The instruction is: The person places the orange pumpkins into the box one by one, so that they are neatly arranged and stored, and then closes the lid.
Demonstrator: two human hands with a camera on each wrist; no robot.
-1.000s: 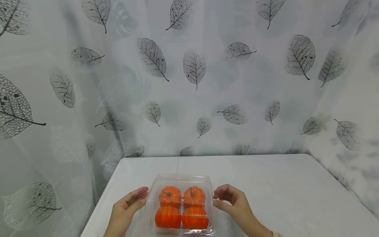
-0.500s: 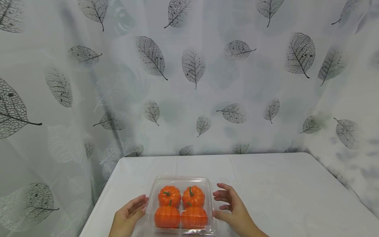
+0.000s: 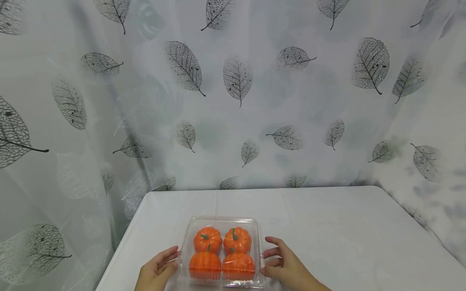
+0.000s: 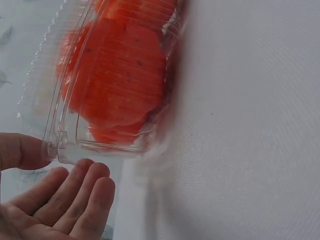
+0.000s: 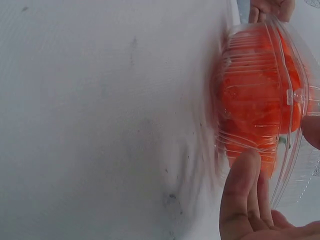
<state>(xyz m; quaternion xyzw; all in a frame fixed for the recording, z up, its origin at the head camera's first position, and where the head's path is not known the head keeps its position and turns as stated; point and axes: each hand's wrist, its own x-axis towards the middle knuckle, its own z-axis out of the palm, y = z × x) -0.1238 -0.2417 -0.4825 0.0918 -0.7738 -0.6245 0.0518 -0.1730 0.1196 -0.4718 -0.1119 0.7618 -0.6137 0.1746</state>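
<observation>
A clear plastic clamshell box (image 3: 259,242) stands on the white table, its lid over several orange pumpkins (image 3: 237,240) with green stems. My left hand (image 3: 155,270) is at the box's left side. Its thumb touches the rim corner in the left wrist view, and the other fingers extend just below the rim. At the right side is my right hand (image 3: 287,264), thumb at the lid's edge and fingers loosely bent beside the lower wall, as the right wrist view shows. Whether the lid's edge is fully snapped down cannot be told.
A white cloth covers the table (image 3: 327,226), whose far edge runs behind the box. A pale curtain (image 3: 233,121) printed with grey leaves hangs behind and at both sides.
Both hands have slid slightly toward me along the box's sides. The right fingers first spread wider, then lowered. The lid appears to lie flatter, and the head view has shifted slightly.
</observation>
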